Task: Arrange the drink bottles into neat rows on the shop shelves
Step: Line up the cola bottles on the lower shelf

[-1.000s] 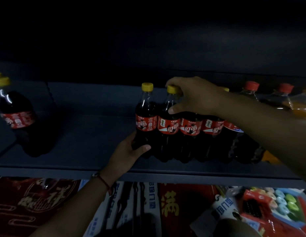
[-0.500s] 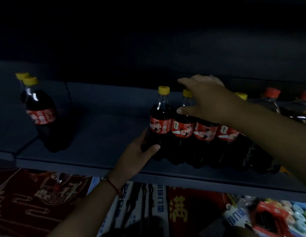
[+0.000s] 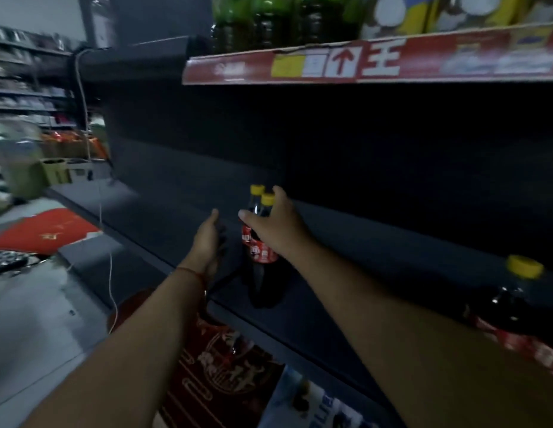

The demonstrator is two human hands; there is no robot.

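Note:
Two dark cola bottles with yellow caps and red labels stand close together on the dark shelf (image 3: 346, 291) in the head view. My right hand (image 3: 275, 223) grips the shoulder of the front cola bottle (image 3: 262, 256), thumb on its left side and fingers round behind. The rear bottle (image 3: 256, 190) shows only its cap and neck. Just left of the pair, my left hand (image 3: 207, 239) reaches over the shelf with straight fingers and holds nothing. Another cola bottle (image 3: 512, 307) stands at the right edge, partly behind my right forearm.
The shelf above carries green bottles (image 3: 238, 23) behind a red price strip (image 3: 377, 61). Red printed cartons (image 3: 225, 369) sit below the shelf. A thin white cable (image 3: 113, 273) hangs at the left, over a grey floor with a red mat (image 3: 43, 233).
The view has swung left, away from the long row of bottles. My right hand has left that row and now grips the pair of bottles further left; my left hand came along beside them.

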